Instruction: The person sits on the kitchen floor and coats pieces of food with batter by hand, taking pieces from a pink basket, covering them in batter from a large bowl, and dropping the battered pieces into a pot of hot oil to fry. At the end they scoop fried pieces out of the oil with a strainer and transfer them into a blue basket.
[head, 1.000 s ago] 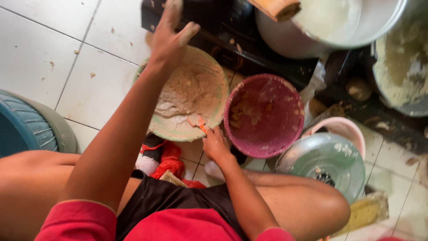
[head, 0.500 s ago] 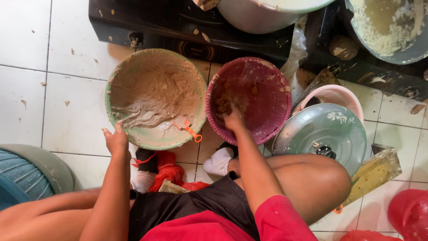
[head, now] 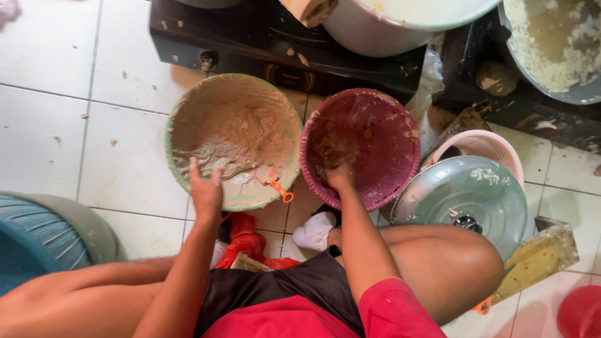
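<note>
A green bowl [head: 188, 106] smeared with brown batter sits on the tiled floor in front of me. My left hand [head: 205, 189] rests with spread fingers on its near rim. An orange-handled scraper [head: 276, 184] lies inside the bowl by the right edge. Beside it stands a dark red basket bowl [head: 382, 134] with bits of brown mash. My right hand [head: 339, 177] reaches into its near side, fingers curled down into the mash; whether it grips any cannot be told.
A black stove [head: 263, 47] stands behind the bowls with a large metal pot [head: 388, 28] on it. A second pot of pale mash [head: 551, 44] is at top right. A grey metal lid [head: 469, 194] covers a pink bucket [head: 482, 147]. A blue basket [head: 37, 231] stands at left.
My left hand came back from the green bowl's far rim to its near rim. My right hand left the scraper in the green bowl and went into the red basket bowl.
</note>
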Motion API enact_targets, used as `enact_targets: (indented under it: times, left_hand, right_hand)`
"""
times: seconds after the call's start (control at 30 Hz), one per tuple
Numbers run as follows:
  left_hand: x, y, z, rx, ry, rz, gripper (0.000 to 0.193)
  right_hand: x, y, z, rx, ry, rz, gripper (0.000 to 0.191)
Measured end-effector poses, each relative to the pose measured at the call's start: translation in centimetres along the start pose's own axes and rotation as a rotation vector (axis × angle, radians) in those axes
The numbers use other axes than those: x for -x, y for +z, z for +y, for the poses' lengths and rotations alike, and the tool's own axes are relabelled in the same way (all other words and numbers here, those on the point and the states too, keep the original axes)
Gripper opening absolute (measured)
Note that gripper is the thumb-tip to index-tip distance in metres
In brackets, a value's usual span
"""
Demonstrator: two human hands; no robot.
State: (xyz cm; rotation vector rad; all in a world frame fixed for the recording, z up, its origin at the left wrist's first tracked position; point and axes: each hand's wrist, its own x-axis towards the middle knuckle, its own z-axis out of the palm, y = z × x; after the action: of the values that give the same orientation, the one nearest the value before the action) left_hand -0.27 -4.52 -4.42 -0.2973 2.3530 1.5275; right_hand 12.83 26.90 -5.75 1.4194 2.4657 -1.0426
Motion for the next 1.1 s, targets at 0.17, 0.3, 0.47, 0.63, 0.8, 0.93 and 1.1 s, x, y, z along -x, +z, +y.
enact_targets:
  times: [0.17, 0.3, 0.47, 0.63, 0.8, 0.93, 1.1]
  left_hand:
    - [1.1, 1.0, 1.6, -0.044, 0.127, -0.057, 0.087]
    - [1.5, 0.9, 3.1, -0.111, 0.063, -0.086, 0.086]
    - [2.5, 1.9, 5.3, 0.111, 0.050, -0.296, 0.081]
    - [4.7, 4.6, 9.2, 0.467, -0.331, -0.668, 0.074]
    - [5.5, 6.4, 9.1, 0.700, -0.106, -0.556, 0.044]
    - [4.4, 4.9, 5.4, 0.614, -0.085, -0.300, 0.029]
    - [0.5, -0.1, 2.2, 0.892, 0.002, 0.222, 0.025]
  right_hand:
    - [0.1, 1.1, -0.7, -0.198, -0.061, 0.159, 0.036]
    - [0.8, 0.7, -2.2, -0.490, 0.036, 0.110, 0.029]
    - [2.1, 0.6, -4.6, -0.807, -0.156, 0.198, 0.027]
    - [6.5, 1.5, -9.8, -0.927, -0.483, -0.186, 0.025]
    - [11.7, 0.4, -12.7, -0.699, -0.541, -0.281, 0.025]
    - [12.2, 0.3, -12.3, -0.447, -0.703, -0.220, 0.037]
    - [10.9, 2.7, -8.2, 0.437, -0.747, -0.406, 0.057]
